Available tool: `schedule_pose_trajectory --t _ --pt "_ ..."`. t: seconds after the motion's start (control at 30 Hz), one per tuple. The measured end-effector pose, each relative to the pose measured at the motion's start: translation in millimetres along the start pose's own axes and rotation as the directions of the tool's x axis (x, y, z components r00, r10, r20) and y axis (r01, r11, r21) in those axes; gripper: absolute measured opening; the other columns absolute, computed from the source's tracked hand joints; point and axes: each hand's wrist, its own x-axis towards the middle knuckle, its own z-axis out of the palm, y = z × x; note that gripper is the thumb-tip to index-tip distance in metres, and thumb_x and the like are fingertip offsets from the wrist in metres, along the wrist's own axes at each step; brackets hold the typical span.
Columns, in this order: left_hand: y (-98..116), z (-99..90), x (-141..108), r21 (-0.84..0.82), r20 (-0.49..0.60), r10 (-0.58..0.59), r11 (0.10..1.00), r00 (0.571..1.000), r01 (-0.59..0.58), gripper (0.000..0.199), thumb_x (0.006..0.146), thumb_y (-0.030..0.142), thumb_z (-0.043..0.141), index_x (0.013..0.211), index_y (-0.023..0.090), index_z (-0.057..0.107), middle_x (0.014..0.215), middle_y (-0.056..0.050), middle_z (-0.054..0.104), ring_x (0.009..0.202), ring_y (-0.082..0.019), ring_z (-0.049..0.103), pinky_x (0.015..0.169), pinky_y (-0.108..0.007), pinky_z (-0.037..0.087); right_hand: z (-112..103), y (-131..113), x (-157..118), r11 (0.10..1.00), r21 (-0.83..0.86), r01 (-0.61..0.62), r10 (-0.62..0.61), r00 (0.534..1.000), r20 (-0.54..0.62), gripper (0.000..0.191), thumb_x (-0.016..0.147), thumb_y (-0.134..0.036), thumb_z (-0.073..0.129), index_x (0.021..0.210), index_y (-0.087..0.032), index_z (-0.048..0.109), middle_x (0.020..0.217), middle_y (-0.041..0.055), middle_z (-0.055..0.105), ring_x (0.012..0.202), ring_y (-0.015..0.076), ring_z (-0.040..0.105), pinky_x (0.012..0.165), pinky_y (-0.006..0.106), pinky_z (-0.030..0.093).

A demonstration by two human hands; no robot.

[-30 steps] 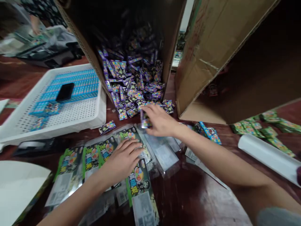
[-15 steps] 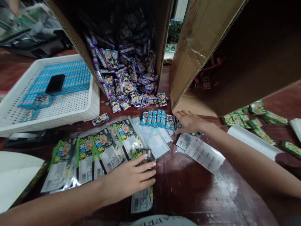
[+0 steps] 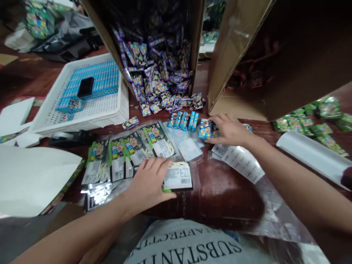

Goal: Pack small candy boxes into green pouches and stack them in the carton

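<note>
In the head view, the left hand is resting over the left end of a printed card near the front edge of the worktop. Its fingers are lying close together across the card, with the thumb standing apart along the near side; whether they are pinching or only pressing cannot be told. The card's long axis is running crosswise, its free end pointing right, away from the left palm.

The right hand is curving about the right end of a row of blue packets, fingertips on the far side and thumb on the near side, parted around the end packet; how firmly they are closing is not visible. The row is stretching leftward from that hand, while each packet is pointing roughly away from the body.

The row is therefore lying beyond the card and slightly right of it, with the right hand nearer the packets and the left nearer the card. Clear sleeves are lying between the two.
</note>
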Motion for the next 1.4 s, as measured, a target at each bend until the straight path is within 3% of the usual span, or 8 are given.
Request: schedule_pose_trajectory --t 0.1,0.17,0.53,0.67,0.87,1.13,1.3,1.4 --pt "6 20.3 -22 -0.108 -0.016 -0.158 0.982 0.987 0.156 0.094 0.067 0.063 0.081 0.141 0.017 0.046 0.132 -0.014 0.057 0.121 -0.036 0.05 0.102 -0.051 0.041 -6 -31 -58 0.921 0.282 0.27 -0.301 0.951 0.073 0.083 0.078 -0.066 0.07 0.143 -0.019 0.047 0.134 0.0154 0.056 0.121 0.037 0.054 0.101 0.05 0.047" --pt "13 30.6 -26 -0.164 0.011 -0.159 0.973 0.987 0.159 0.094 0.066 0.06 0.083 0.14 0.017 0.045 0.132 -0.013 0.056 0.121 -0.035 0.05 0.102 -0.049 0.041 2 -51 -91 0.87 0.381 0.312 -0.394 0.906 0.158 0.079 0.078 -0.059 0.074 0.142 -0.021 0.048 0.133 0.0138 0.056 0.119 0.0336 0.055 0.099 0.048 0.05" --pt "51 60.2 -6 -0.155 0.092 -0.035 0.987 0.995 0.049 0.096 0.068 0.059 0.083 0.143 0.014 0.043 0.136 -0.016 0.055 0.122 -0.037 0.048 0.101 -0.052 0.041 45 -80 -127 0.958 0.217 0.189 -0.224 0.962 0.153 0.079 0.073 -0.04 0.083 0.138 -0.008 0.053 0.131 0.0199 0.057 0.122 0.0375 0.053 0.104 0.053 0.049" --pt "58 67.4 -2 -0.168 0.076 -0.037 0.985 0.996 0.049 0.093 0.072 0.061 0.08 0.144 0.015 0.043 0.138 -0.016 0.054 0.123 -0.037 0.048 0.101 -0.052 0.04 51 -75 -150 0.935 0.333 0.119 -0.166 0.979 0.118 0.103 0.076 -0.052 0.08 0.157 -0.014 0.03 0.152 0.0219 0.043 0.139 0.04 0.042 0.112 0.057 0.044" --pt "60 71.2 2 -0.204 0.042 -0.015 0.979 0.999 0.023 0.093 0.071 0.062 0.08 0.143 0.015 0.043 0.136 -0.016 0.054 0.121 -0.036 0.049 0.1 -0.052 0.041 60 -63 -178 0.89 0.455 0.029 -0.06 0.997 0.055 0.067 0.093 -0.03 0.062 0.154 -0.022 0.036 0.153 0.0173 0.043 0.141 0.0322 0.045 0.115 0.054 0.043" --pt "66 71.0 9 -0.195 0.072 -0.002 0.981 0.997 0.016 0.089 0.074 0.056 0.078 0.146 0.016 0.044 0.139 -0.016 0.053 0.123 -0.036 0.049 0.102 -0.053 0.042 63 -70 -182 0.844 0.537 -0.005 -0.035 0.997 0.063 0.058 0.09 -0.037 0.07 0.143 -0.022 0.053 0.149 0.0166 0.05 0.137 0.0328 0.049 0.113 0.051 0.045" --pt "55 91.2 5 -0.108 0.083 0.06 0.993 0.995 -0.05 0.094 0.068 0.058 0.08 0.146 0.014 0.05 0.134 -0.018 0.061 0.118 -0.039 0.056 0.1 -0.055 0.046 79 -85 -184 0.737 0.669 -0.098 -0.019 0.986 0.166 0.097 0.08 -0.046 0.078 0.16 -0.024 0.027 0.164 0.0193 0.028 0.139 0.0396 0.048 0.111 0.055 0.047" --pt "43 89.9 24 0.008 0.103 0.155 0.988 0.982 -0.157 0.057 0.078 0.041 0.074 0.131 0.022 0.066 0.123 -0.015 0.07 0.109 -0.037 0.064 0.093 -0.052 0.051 101 -82 -181 0.618 0.772 -0.147 0.001 0.983 0.186 0.111 0.076 -0.04 0.081 0.161 -0.04 0.01 0.168 0.0156 0.02 0.126 0.0391 0.061 0.1 0.052 0.056"
